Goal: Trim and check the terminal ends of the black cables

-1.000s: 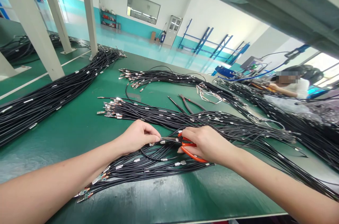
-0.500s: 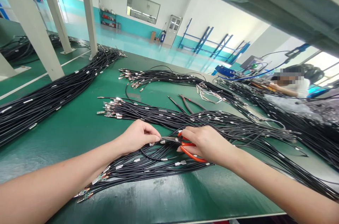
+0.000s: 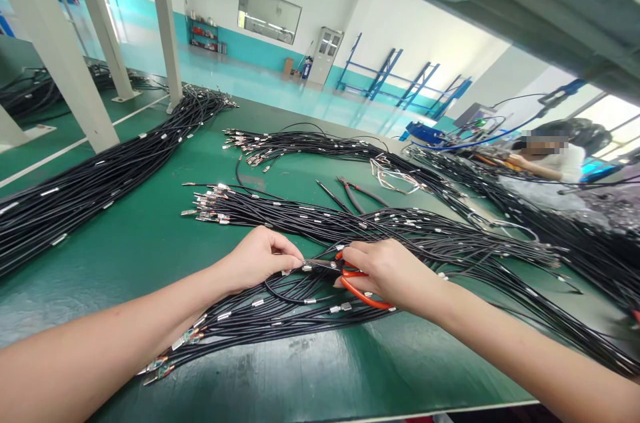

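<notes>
My right hand (image 3: 393, 276) grips a pair of scissors (image 3: 364, 293) with orange handles, its fingers through and around the loops. The scissor blades point left and their tips meet the fingertips of my left hand (image 3: 263, 256). Thumb and forefinger of that left hand are pinched on a thin black cable; its end is mostly hidden by the fingers. Below both hands lies a bundle of black cables (image 3: 295, 316) with white labels and stripped ends with small connectors at the lower left. Just beyond them, another labelled cable bundle (image 3: 280, 213) stretches across the green table (image 3: 300, 376).
Pliers (image 3: 357, 195) with dark handles and a slim black tool (image 3: 333, 195) lie behind the middle bundle. A thick cable bundle (image 3: 100, 176) runs along the left, near white posts (image 3: 165, 23). White wires (image 3: 395, 176) lie farther back. Another person (image 3: 545, 156) is at the right.
Both hands and the scissors stay almost in place; the scissor blades look slightly closer together. The view has shifted a little. A small red object now shows at the right edge.
</notes>
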The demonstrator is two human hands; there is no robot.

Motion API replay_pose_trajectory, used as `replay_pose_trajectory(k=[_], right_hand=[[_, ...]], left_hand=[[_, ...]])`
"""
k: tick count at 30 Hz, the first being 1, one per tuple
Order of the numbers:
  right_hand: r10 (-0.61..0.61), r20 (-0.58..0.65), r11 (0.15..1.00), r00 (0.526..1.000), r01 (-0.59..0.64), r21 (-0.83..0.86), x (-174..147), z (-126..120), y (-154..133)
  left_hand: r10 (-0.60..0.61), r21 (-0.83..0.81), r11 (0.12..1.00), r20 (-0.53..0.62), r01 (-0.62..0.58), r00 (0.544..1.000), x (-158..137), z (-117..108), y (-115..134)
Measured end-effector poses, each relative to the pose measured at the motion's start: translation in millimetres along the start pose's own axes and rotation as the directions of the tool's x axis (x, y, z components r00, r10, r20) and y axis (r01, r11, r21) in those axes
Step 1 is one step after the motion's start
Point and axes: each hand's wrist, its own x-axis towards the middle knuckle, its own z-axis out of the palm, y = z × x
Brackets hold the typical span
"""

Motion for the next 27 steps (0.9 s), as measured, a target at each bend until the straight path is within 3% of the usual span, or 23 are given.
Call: replay_pose_trajectory(k=[6, 12, 27], right_hand=[[0.043, -0.008, 0.999, 0.999, -0.043, -0.018, 0.0, 0.5, 4.6], [0.175, 0.022, 0.978, 0.984, -0.177, 0.113, -1.6, -8.9, 4.6], [0.018, 0.042, 0.997, 0.999, -0.021, 0.073, 9.4, -11.1, 3.4]], left_hand=[[-0.019, -0.005, 1.000, -0.004, 0.019, 1.000, 0.9, 0.2, 1.0], [-0.014, -0.008, 1.000, 0.000, 0.014, 1.000, 1.3, 0.3, 1.0], [-0.021, 0.030, 0.999, -0.006, 0.021, 1.000, 1.7, 0.0, -1.2]])
